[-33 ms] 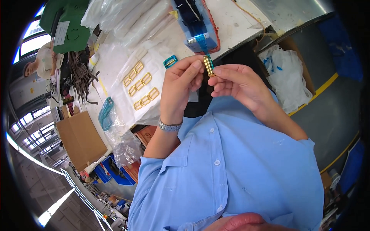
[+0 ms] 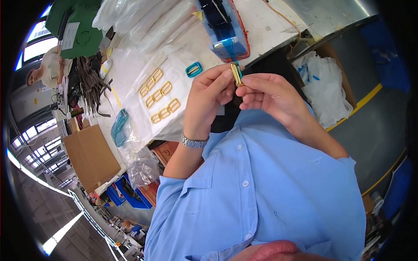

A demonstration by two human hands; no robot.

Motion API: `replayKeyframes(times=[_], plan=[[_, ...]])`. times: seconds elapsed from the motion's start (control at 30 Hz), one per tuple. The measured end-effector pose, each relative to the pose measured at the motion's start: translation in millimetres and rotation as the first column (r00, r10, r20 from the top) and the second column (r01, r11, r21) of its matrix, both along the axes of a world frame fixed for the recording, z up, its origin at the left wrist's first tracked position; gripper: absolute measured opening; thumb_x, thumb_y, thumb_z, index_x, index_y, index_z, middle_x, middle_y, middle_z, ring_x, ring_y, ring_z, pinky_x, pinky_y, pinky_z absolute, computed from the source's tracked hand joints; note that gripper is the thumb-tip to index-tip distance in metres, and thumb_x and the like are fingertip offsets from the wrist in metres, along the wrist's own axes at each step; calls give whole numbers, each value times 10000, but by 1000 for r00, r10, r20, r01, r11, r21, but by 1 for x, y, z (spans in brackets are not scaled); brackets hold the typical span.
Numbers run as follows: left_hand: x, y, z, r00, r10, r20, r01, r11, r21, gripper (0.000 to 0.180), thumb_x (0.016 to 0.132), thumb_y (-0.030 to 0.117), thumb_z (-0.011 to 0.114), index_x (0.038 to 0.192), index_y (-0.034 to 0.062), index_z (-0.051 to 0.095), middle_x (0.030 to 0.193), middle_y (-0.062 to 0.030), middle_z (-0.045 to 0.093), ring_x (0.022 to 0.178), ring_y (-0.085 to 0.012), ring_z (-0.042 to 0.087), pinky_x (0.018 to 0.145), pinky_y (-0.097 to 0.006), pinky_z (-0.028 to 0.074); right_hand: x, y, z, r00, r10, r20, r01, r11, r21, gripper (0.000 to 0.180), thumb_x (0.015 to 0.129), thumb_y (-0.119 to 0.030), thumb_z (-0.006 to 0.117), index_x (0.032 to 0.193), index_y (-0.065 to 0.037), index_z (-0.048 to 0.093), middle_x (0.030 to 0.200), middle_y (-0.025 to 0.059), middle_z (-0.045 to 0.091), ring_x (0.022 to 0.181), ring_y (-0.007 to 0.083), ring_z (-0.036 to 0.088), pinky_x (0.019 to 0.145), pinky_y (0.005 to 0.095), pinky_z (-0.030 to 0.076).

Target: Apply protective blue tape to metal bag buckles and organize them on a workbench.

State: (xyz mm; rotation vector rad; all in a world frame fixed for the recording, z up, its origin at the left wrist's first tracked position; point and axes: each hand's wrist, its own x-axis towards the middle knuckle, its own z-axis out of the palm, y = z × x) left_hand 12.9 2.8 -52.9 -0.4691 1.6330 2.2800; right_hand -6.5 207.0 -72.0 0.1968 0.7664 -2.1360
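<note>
Just in front of the tape dispenser [image 2: 242, 41] I hold a shiny gold slider buckle [image 2: 236, 75] nearly on edge. My left hand [image 2: 207, 98] is closed, its thumb and bent fingers pinching the buckle's left side. On the other side, my right hand [image 2: 276, 93] grips the lower end between thumb and fingers. Clear blue tape [image 2: 228, 47] runs down from the dispenser to the buckle, and some lies along its right side. Left of the dispenser, a buckle wrapped in blue film [image 2: 193, 69] rests on the table. Further left, several bare gold buckles [image 2: 165, 111] lie in three rows.
White sheeting [image 2: 135, 93] lies under the buckle rows. Plastic-wrapped bundles [image 2: 143, 21] fill the far side, near dark strips [image 2: 89, 80]. A cardboard piece [image 2: 91, 158] stands left, and a box with white plastic [image 2: 324, 87] sits right. Another person [image 2: 50, 67] is at far left.
My left hand and wrist have shifted slightly to the right, uncovering more of the film-wrapped buckle. The held buckle has barely moved.
</note>
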Motion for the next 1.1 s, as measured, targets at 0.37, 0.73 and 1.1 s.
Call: replayKeyframes(times=[0.37, 0.73, 1.1], plan=[[-5, 9, -29, 988, -35, 149, -54, 830, 555, 226, 1080, 182, 623, 1138, -25, 691, 869, -23, 645, 664, -60, 534, 506, -200, 378, 3, 0, -1, 967, -10, 253, 51, 987, -152, 272, 1061, -208, 670, 1194, 20, 739, 1084, 124, 796, 950, 203, 774, 950, 362, 622], [-7, -1, -16, 942, -186, 281, -139, 545, 827, 225, 1077, 156, 574, 1175, -39, 626, 839, 20, 566, 594, -49, 470, 473, -213, 354, -27, 8, -4, 805, 45, -591, 265, 864, 428, 315, 1089, -240, 634, 1115, 46, 762, 1024, 96, 785, 922, 132, 738, 847, 296, 604], [-14, 7, -6, 861, -224, 456, -405, 239, 883, 190, 1078, 107, 548, 1152, -60, 600, 847, 20, 572, 624, -59, 541, 531, -205, 487, -50, -27, -26, 991, -4, -130, -35, 954, -296, 373, 1110, -250, 565, 1293, 54, 680, 1391, 205, 680, 1170, 204, 696, 1072, 357, 555]])
